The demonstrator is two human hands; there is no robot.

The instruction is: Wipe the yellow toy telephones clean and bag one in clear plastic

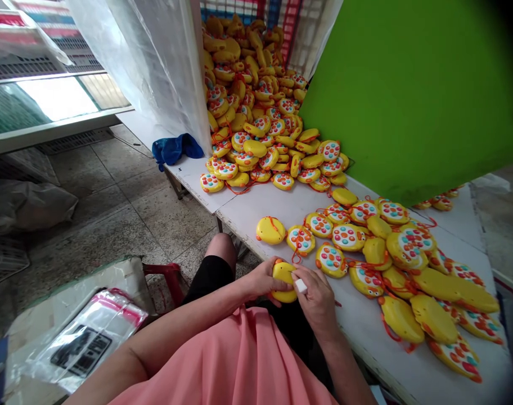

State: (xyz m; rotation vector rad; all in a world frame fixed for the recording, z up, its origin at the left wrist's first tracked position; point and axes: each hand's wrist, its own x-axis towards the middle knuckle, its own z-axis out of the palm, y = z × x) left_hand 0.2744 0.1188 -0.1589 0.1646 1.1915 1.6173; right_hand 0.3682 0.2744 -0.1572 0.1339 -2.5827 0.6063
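Note:
My left hand is closed around the edge of a yellow plastic toy, held above my lap with its plain yellow side up. My right hand is closed at the toy's right side, fingertips against it. Between its fingers shows a small white block, its kind unclear. A thin dark red tip pokes out beside that hand; whether it belongs to something in the hand I cannot tell. Just beyond lie similar toys, one with its yellow side up and one showing coloured dots on white.
A large heap of these toys fills the back of the white table. A green board leans over the right side. A blue cloth lies at the table's left edge. Plastic packaging rests at lower left.

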